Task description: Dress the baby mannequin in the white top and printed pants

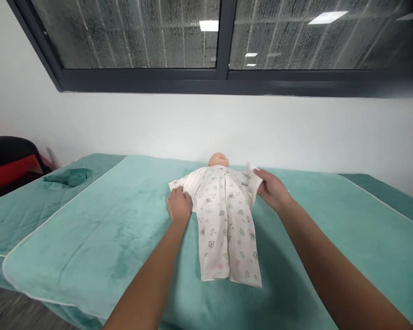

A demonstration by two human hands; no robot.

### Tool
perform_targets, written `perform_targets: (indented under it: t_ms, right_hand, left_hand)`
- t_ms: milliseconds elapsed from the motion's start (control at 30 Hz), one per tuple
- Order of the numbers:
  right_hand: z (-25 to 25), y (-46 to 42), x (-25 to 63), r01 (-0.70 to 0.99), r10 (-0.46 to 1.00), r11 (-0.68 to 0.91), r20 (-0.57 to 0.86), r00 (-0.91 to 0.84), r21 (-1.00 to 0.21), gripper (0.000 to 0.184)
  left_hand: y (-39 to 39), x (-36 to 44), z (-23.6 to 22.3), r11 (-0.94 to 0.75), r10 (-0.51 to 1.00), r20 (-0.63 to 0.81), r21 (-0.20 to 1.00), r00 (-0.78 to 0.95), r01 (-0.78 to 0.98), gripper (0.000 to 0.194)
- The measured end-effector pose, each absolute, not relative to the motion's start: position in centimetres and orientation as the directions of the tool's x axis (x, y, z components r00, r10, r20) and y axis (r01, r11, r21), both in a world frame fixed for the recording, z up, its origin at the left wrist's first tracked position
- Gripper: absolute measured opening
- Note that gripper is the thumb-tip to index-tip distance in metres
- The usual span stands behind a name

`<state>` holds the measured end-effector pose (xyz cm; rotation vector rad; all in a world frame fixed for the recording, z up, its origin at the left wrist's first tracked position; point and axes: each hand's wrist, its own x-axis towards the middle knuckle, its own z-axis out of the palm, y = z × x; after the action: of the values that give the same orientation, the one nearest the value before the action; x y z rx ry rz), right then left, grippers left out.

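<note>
A baby doll (219, 160) lies on its back on a teal blanket (99, 238), head toward the wall. It wears a white printed romper (227, 224) with long legs reaching toward me. My left hand (179, 205) rests on the doll's sleeve at the left, fingers curled over the cloth. My right hand (273, 190) pinches the other sleeve (253, 181) and lifts its edge a little off the blanket.
The blanket covers a bed with a darker teal quilt (17, 215) and a face hole (69, 177) at the left. A black and red chair (10, 162) stands at far left. A white wall and a dark window lie behind.
</note>
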<state>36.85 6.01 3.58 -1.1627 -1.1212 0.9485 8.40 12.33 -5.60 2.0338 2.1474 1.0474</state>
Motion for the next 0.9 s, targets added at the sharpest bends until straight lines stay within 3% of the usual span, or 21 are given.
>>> perform_targets:
  t_ms: [67,133,200,400,667,733,900]
  right_hand:
    - [5.8,5.8,35.0,0.216,0.987,0.155,0.158,-0.006,-0.964,0.039]
    - [7.1,5.4,34.1,0.462,0.970,0.150,0.041,-0.238,-0.874,0.038]
    - [7.6,5.1,34.2,0.592,0.936,0.165,-0.063,-0.346,-0.789,0.038]
    - [5.1,2.7,34.1,0.743,0.986,0.136,0.164,-0.036,-0.656,0.037]
    - [-0.6,-0.9,32.6,0.857,0.905,0.234,0.425,-0.019,-0.459,0.019]
    - [-0.4,-1.1,32.6,0.854,0.900,0.270,0.431,-0.060,-0.445,0.021]
    - [1.3,-1.2,32.9,0.804,0.945,0.316,0.241,-0.221,-0.503,0.024]
  left_hand:
    - [12.3,8.4,-5.5,-0.070,0.887,0.435,0.452,-0.152,0.889,0.037]
    - [12.2,8.3,-5.5,-0.068,0.887,0.436,0.449,-0.152,0.891,0.039]
    - [12.2,8.3,-5.5,-0.065,0.890,0.431,0.446,-0.151,0.893,0.039]
    - [12.2,8.4,-5.6,-0.076,0.906,0.403,0.464,-0.133,0.882,0.040]
    - [12.1,8.5,-5.2,-0.057,0.913,0.379,0.491,-0.154,0.869,0.033]
    - [12.1,8.5,-5.2,-0.053,0.913,0.375,0.497,-0.159,0.866,0.033]
    - [12.2,8.5,-5.2,-0.051,0.913,0.372,0.512,-0.168,0.857,0.031]
